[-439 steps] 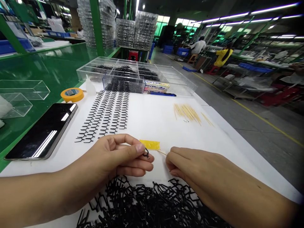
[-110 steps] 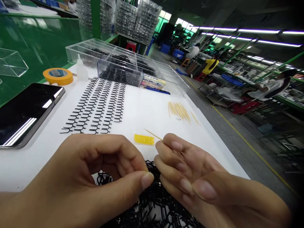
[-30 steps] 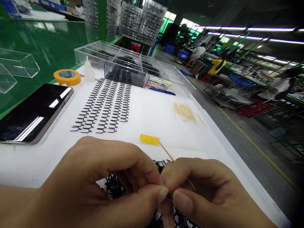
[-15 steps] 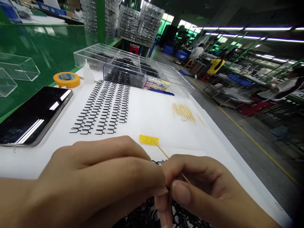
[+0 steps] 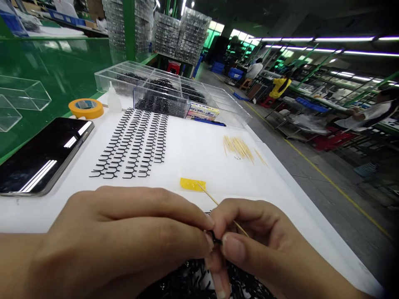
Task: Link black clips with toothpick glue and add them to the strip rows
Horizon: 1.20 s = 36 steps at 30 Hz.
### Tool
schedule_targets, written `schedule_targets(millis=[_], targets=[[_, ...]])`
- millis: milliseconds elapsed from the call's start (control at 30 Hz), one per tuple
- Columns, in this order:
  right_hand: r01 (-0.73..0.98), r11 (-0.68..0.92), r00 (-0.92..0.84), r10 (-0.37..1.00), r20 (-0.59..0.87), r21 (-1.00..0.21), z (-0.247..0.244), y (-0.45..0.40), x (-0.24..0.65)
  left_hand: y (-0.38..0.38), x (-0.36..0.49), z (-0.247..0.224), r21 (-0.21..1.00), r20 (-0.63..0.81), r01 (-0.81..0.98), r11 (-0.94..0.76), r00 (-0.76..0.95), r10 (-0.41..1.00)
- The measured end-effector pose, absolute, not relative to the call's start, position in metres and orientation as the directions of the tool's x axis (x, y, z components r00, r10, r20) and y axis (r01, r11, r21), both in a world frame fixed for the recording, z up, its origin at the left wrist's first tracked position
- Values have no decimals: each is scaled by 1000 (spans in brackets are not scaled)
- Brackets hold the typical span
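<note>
Clearly the work is well underway, judging by what lies on the white mat (image 5: 187, 151). Five rows (image 5: 136, 145) of forked black pieces are set out left of the middle, neat and slanting away to the far side; the rightmost stops a little short at the near end, so I'd call that row incomplete. Plenty seems left, too: a loose heap (image 5: 187, 280) of black bits sits under the hands, tangled and unsorted, though the hands hide much of it. One black piece (image 5: 214, 238) is up between the two hands, above the heap, not yet laid anywhere.

Look at the fingers. The left hand (image 5: 124, 234) has its fingers drawn close together, tips pressed in around the piece's left end; its thumb is mostly tucked behind them. On the right hand (image 5: 262, 245), thumb and forefinger nearly meet, pinching the piece's other end, while a toothpick (image 5: 209, 196) runs through the same grip. The toothpick's far tip shows over the yellow strip (image 5: 188, 184); whether it touches, I can't tell. Spare toothpicks (image 5: 238, 147) lie to the far right, well apart from both hands.
</note>
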State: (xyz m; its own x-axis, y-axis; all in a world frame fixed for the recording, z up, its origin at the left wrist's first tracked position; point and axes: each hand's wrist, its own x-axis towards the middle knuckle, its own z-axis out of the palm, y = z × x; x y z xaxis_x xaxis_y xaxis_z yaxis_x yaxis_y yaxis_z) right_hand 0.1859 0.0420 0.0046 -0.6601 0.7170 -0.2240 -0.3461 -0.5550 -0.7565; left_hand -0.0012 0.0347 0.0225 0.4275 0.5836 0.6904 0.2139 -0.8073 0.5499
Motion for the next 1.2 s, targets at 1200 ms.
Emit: schedule_targets(millis=[1200], targets=[[137, 191, -384, 915, 126, -972, 2, 79, 208, 65, -5, -16, 667, 557, 357, -654, 344, 756]])
